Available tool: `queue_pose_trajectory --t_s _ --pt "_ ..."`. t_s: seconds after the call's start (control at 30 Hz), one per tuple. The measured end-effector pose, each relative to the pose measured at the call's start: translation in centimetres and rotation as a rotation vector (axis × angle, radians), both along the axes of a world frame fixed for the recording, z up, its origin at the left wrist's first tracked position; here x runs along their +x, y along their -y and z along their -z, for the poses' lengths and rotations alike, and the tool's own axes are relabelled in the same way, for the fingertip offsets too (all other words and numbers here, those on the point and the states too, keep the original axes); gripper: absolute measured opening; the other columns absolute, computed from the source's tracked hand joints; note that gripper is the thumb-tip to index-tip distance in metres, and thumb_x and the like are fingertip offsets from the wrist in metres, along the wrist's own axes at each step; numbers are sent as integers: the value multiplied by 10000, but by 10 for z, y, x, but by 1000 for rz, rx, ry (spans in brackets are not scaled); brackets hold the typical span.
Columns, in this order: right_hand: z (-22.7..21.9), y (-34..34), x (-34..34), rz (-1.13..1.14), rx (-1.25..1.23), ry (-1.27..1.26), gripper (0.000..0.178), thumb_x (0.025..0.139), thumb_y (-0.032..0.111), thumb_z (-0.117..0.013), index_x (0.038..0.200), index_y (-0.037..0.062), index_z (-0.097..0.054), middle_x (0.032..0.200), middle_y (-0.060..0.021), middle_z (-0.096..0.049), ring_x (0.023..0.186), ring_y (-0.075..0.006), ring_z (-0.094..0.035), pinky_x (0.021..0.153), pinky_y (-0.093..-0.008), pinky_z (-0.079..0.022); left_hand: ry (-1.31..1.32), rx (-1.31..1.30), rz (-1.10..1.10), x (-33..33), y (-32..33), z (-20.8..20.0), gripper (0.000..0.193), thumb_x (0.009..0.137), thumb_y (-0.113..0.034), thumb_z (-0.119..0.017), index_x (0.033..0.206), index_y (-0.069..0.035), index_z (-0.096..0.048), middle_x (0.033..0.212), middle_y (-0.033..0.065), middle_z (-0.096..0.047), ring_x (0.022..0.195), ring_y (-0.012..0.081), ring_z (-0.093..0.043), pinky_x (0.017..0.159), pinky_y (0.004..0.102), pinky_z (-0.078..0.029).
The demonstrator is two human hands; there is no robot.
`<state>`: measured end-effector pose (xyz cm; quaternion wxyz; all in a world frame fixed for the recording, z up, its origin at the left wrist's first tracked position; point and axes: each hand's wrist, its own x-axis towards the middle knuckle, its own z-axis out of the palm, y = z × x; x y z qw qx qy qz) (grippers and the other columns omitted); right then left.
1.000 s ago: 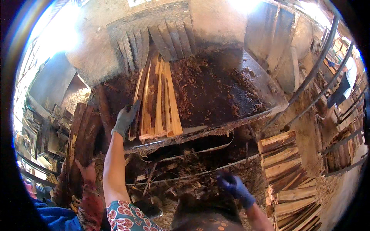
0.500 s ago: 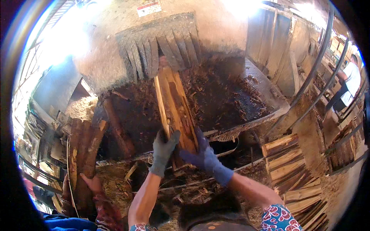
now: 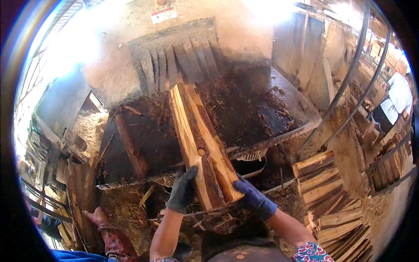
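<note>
Two long rough-sawn wooden boards (image 3: 198,144), pale on the face with dark bark along their edges, lie side by side and slope toward me over a machine table (image 3: 253,118). My left hand (image 3: 182,191), in a grey glove, is closed on their left edge near the close end. In a blue-purple glove, my right hand (image 3: 256,198) grips the right edge at the same end, its fingers partly hidden under the wood. The far ends of the boards lie just in front of a dark strip curtain (image 3: 174,61) on the machine.
Bark shavings litter the table around a loose bark-covered piece (image 3: 131,146). To the right stand stacked boards (image 3: 321,179). At lower left, a co-worker's hand (image 3: 97,217) is beside upright bark slabs (image 3: 80,187). A person in a white shirt (image 3: 399,92) stands far right, beyond curved black bars (image 3: 355,65).
The boards have come toward me, out from the strip curtain, and more of their pale faces shows. Both my hands moved slightly down and apart. The person at far right has bent and turned.
</note>
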<state>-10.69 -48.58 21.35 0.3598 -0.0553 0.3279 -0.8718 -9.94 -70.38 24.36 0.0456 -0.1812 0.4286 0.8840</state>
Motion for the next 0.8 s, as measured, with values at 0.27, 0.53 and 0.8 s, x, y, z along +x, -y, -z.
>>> queue_pose_trajectory --t_s 0.27,0.53,0.8 --pt "55 -47 79 85 324 175 597 838 359 -535 1322 64 -350 1228 -92 -483 1087 -198 -502 926 -342 -411 50 24 -133 46 28 4 445 709 -304 -647 1074 -70 -547 939 83 -606 807 196 -599 669 332 -516" --pt "24 -43 52 1 231 -69 729 786 314 -630 1361 35 -279 1289 -94 -436 1136 -182 -455 970 -323 -362 -76 -174 -207 50 10 40 421 786 -22 -580 1192 -57 -471 1025 85 -585 860 192 -588 734 304 -491" --pt "15 -11 -51 24 254 -79 662 819 271 -637 1347 41 -310 1219 -58 -492 1090 -142 -476 942 -286 -379 -182 -357 -173 41 -47 53 513 830 24 -519 1300 -86 -348 1058 40 -543 816 88 -522 608 204 -427"
